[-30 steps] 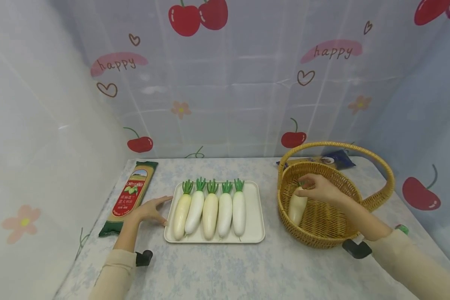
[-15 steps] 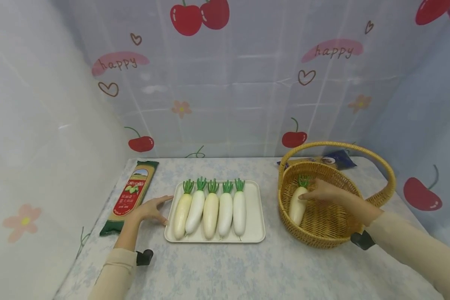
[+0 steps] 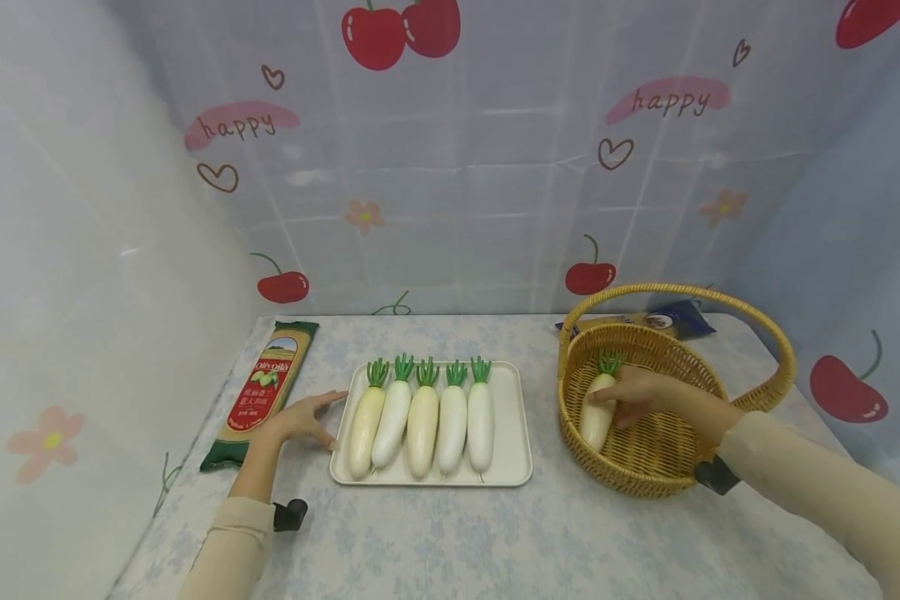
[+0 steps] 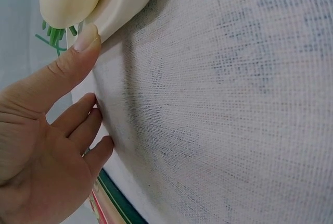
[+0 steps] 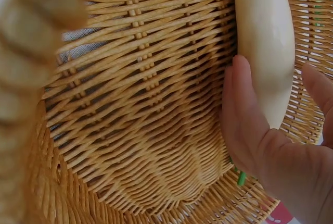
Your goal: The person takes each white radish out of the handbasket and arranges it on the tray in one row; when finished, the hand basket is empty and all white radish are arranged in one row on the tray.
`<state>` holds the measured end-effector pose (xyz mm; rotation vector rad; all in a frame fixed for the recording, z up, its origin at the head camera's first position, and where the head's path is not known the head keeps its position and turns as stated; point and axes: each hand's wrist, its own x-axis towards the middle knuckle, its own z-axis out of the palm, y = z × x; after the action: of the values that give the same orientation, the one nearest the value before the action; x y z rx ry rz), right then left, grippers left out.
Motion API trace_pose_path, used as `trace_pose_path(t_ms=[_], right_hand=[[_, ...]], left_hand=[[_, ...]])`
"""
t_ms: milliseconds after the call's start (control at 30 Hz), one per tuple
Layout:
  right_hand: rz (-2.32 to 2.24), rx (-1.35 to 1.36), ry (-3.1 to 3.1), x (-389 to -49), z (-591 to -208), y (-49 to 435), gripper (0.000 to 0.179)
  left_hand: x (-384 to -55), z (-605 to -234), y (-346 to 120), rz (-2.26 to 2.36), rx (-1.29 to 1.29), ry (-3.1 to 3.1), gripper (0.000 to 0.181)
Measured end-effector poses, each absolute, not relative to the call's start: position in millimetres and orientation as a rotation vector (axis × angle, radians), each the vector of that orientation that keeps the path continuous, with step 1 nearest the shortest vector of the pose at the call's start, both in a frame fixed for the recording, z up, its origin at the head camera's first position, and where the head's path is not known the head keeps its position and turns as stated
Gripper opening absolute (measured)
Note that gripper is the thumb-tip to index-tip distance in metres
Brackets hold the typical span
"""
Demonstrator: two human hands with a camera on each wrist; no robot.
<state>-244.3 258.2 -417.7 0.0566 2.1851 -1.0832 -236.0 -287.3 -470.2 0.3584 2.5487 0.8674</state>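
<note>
In the head view, my left hand [image 3: 300, 423] lies at the left edge of a cream tray [image 3: 508, 421], fingers spread, thumb right at the rim. Side by side on that tray are several white radishes [image 3: 423, 433] with green stem tops. To the right, my right hand [image 3: 643, 392] reaches into a wicker basket [image 3: 663, 446], at a single white radish [image 3: 597, 427] lying along its left side. The right wrist view shows fairly straight fingers [image 5: 244, 104] against one side of this radish [image 5: 268, 41], the thumb standing apart on its other side.
A pasta packet [image 3: 264, 387] with green ends lies beyond the left hand. Behind the basket rests another packet [image 3: 678, 321], blue at one end. The tall basket handle [image 3: 776, 350] arches over the back and right. A patterned cloth [image 3: 450, 542] covers the table.
My right hand has left the radish's stem top and shifted to its right side, fingers lower in the basket. The leaves now show. My left hand keeps its place.
</note>
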Motion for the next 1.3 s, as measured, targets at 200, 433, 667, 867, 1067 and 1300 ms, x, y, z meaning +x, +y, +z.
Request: trace_pose_path(t_ms=[200,433,667,867,1067,1300], right_hand=[[-1.086,0.050,2.168,-247.2,-423.9,259.5,0.067],[-1.101,0.070,2.158,-248.7,-425.7,256.7,0.074],[-1.066,0.108,2.162,-251.3,-425.3,253.4,0.093],[-1.102,0.109,2.155,-250.6,-425.6,250.7,0.082],[-1.103,0.105,2.163,-250.7,-426.7,250.6,0.075],[-1.115,0.107,2.147,-251.3,-427.9,250.9,0.075]], left_hand=[[-235.9,-469.7,-287.3,0.857,0.354,2.552,0.099],[-235.2,-469.4,-286.2,0.852,0.330,2.553,0.098],[-233.5,-467.7,-285.1,0.857,0.326,2.552,0.099],[-233.2,-466.8,-285.1,0.857,0.329,2.553,0.098],[-233.3,-466.6,-285.7,0.852,0.328,2.551,0.098],[-234.5,-467.4,-285.9,0.859,0.327,2.547,0.101]])
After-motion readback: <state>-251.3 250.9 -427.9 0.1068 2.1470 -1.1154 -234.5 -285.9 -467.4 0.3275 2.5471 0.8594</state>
